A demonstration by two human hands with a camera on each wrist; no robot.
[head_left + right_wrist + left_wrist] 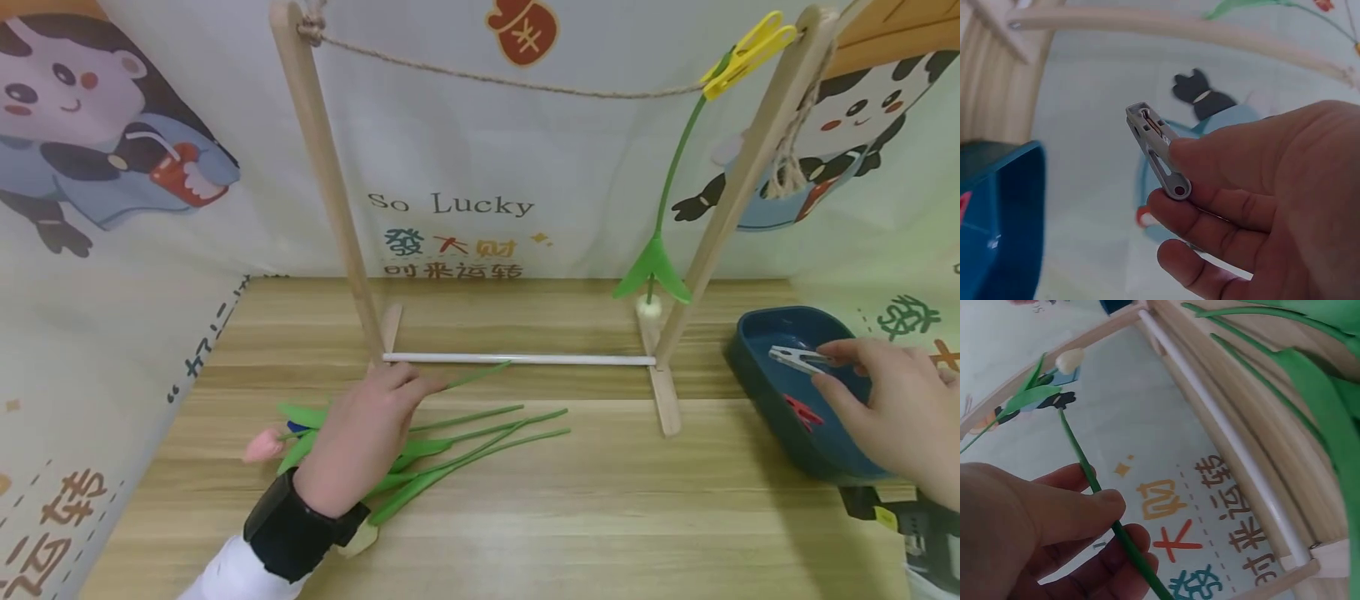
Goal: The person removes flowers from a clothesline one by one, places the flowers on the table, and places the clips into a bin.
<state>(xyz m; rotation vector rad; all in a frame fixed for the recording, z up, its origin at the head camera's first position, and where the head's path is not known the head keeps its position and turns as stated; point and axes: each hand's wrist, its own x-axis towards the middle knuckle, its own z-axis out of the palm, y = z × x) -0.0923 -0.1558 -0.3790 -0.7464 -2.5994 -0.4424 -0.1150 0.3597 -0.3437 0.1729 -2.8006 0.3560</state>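
My left hand (367, 433) pinches a green flower stem (1125, 540) between thumb and fingers, above several artificial tulips (450, 475) lying on the table. The flower head of the held stem is hidden in the head view and out of the left wrist view. Over the dark blue basin (761, 425), my right hand (892, 408) holds a grey clothespin (1159, 150) by thumb and fingers. A red clothespin (802, 412) lies inside that basin. From the rope (510, 81), a white tulip (648, 307) hangs head down, clamped by a yellow clothespin (750, 54).
A wooden frame with a left post (322, 158), a right post (742, 192) and a low white crossbar (517, 359) stands at the table's back. Among the lying flowers a pink tulip head (264, 447) shows at left. A printed cloth (450, 158) hangs behind.
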